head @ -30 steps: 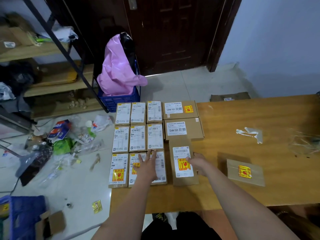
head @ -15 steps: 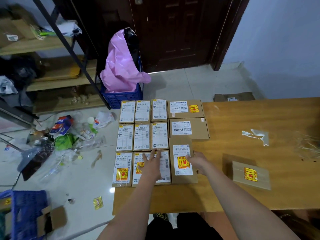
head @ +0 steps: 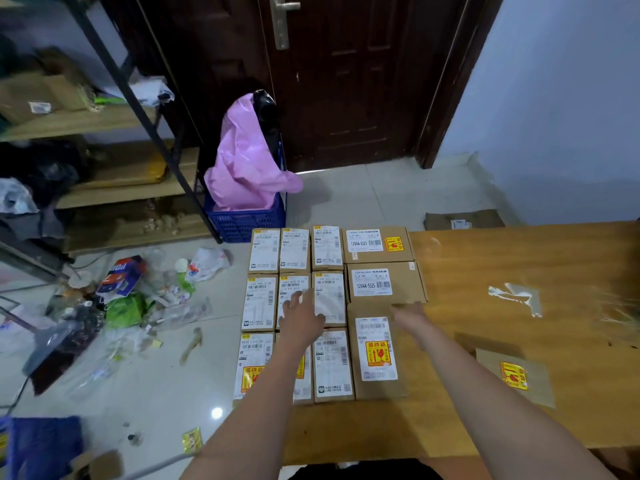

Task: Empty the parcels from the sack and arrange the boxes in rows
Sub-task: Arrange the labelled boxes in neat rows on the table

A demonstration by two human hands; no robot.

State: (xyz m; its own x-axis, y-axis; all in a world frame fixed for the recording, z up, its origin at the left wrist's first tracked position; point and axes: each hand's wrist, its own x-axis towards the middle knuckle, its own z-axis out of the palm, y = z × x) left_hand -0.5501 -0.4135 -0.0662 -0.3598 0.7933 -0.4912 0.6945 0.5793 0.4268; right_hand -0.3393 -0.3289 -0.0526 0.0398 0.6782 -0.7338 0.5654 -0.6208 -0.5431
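Boxes [head: 330,313], labelled, butted in rows on the wooden table's [head: 485,271] left end: nearest, my left hand [head: 303,318] flat with fingers spread over the middle row, my right hand [head: 410,315] open-fingered beyond the fragile-stickered box [head: 375,351], flat carton [head: 384,282] just behind.

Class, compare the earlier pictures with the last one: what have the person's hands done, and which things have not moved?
The left hand moved away from the person, from the near row of boxes onto the middle row. The right hand slid forward along the tall box to its far right corner. Neither hand grips anything. The rows of boxes, the flat parcel and the table stayed put.
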